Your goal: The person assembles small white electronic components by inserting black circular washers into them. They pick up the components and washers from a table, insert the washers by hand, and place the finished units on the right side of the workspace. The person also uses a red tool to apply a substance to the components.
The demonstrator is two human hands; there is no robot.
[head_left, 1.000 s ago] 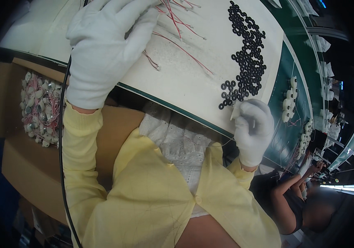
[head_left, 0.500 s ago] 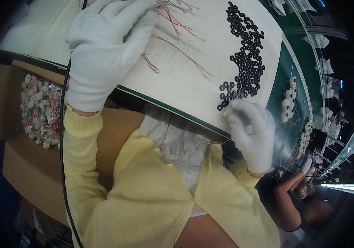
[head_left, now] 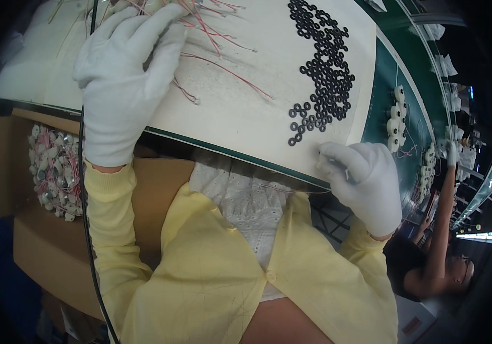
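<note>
My left hand [head_left: 128, 74], in a white glove, lies over a heap of small white parts [head_left: 148, 6] with red and white wires at the table's far left. Its fingers stretch forward over the heap, the thumb apart from the palm; the fingertips partly hide what they touch. My right hand [head_left: 363, 178], also gloved, is pinched just past the table's front edge. A thin wire [head_left: 300, 191] trails leftward from it, and the small white wired part in its fingers is mostly hidden. Black rings [head_left: 329, 74] lie in a long cluster beyond the right hand.
A cardboard box [head_left: 45, 235] below the table at left holds many wired white parts [head_left: 56, 172]. A black cable [head_left: 87, 229] runs past my left arm. Rows of white parts [head_left: 396, 120] stand on the green surface at right. Another person [head_left: 429, 269] sits farther right.
My right hand has drawn away from the near end of the black rings, toward the right. My left hand stays over the heap. The other person's arm now reaches out.
</note>
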